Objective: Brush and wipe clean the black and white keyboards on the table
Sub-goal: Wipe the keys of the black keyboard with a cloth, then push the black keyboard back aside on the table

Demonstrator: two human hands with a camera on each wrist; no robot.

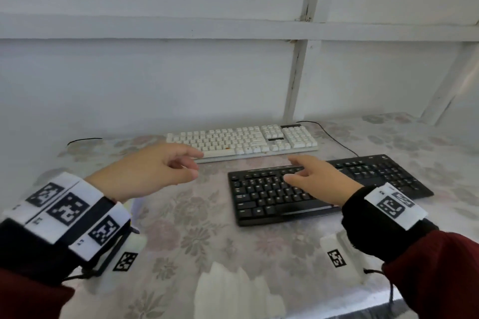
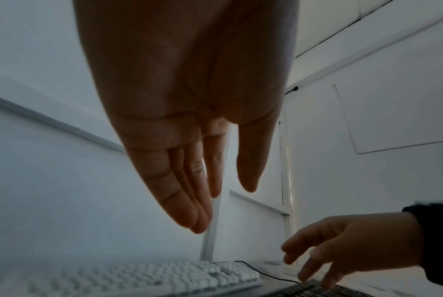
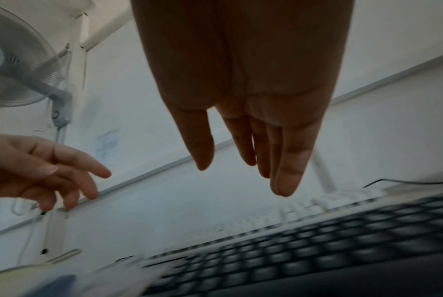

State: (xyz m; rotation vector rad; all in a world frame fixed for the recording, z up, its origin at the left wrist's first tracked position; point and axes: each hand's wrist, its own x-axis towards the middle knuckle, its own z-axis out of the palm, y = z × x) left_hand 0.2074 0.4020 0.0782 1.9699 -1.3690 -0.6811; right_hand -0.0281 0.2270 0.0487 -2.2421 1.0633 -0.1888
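Note:
A white keyboard (image 1: 242,140) lies at the back of the table, and a black keyboard (image 1: 264,197) lies nearer, to the right. My left hand (image 1: 155,168) hovers in front of the white keyboard's left end, fingers relaxed and holding nothing. My right hand (image 1: 318,179) is over the middle of the black keyboard with its fingers spread, empty. In the left wrist view the left hand (image 2: 202,160) has straight fingers above the white keyboard (image 2: 138,279). The right wrist view shows the right hand (image 3: 253,140) with straight fingers above the black keyboard (image 3: 317,245).
The table (image 1: 197,235) wears a floral cover. A crumpled white cloth (image 1: 233,290) lies at its front edge. Black cables (image 1: 334,137) run from the keyboards along the white wall. A wall fan (image 3: 16,66) hangs at the left.

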